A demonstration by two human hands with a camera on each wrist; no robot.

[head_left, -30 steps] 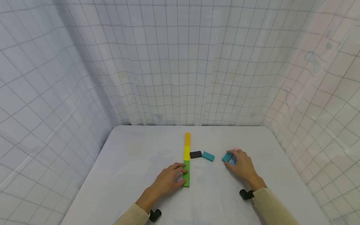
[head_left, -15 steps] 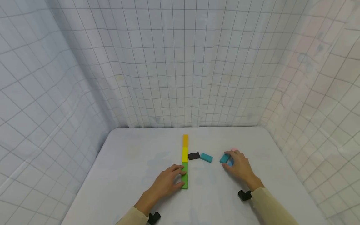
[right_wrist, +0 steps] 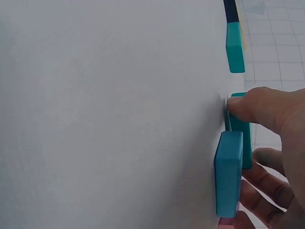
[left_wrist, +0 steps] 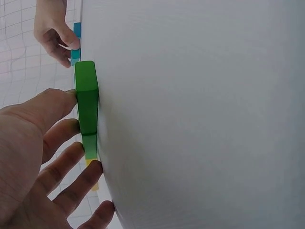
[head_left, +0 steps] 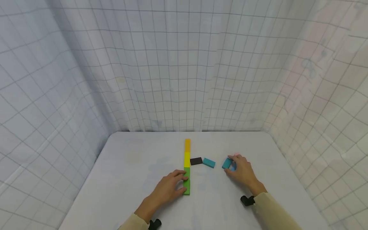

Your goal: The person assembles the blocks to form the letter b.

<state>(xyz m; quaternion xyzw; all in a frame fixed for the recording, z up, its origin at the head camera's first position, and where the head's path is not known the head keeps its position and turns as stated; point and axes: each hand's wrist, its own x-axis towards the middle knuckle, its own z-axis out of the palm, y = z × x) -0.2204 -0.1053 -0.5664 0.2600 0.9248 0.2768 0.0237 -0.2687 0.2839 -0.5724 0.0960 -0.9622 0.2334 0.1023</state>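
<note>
the held teal block (head_left: 226,163) lies on the white table (head_left: 149,153), to the right of the other blocks in the line, with the right hand (head_left: 242,171) pinching it between thumb and fingertip, one toward each end. gripping by the ends probably leaves the long sides free and lets the block be turned easily. just beside it, under the curve of that hand, is a blue block (head_left: 233,166), with a pink block (head_left: 237,154) peeping out past the fingers. to the left, another teal block (head_left: 209,163) lies angled, meeting a black block (head_left: 196,161) end to end, and the black one reaches the yellow block (head_left: 187,159). that sits in a straight row, between an orange block (head_left: 187,145) and two green blocks (head_left: 186,187). the left hand (head_left: 166,188) rests along the greens with spread, relaxed fingers, clasping nothing; it seems set there to keep the row from sliding. the head view alone lays out the whole pattern. the right wrist view bares the blue block's broad side, mostly covered by the hand from above, though whether it touches the held one i cannot tell. the left wrist view shows the thumb against the nearer green's side, and that block's end face. behind everything hangs a gridded curtain (head_left: 172,64).
</note>
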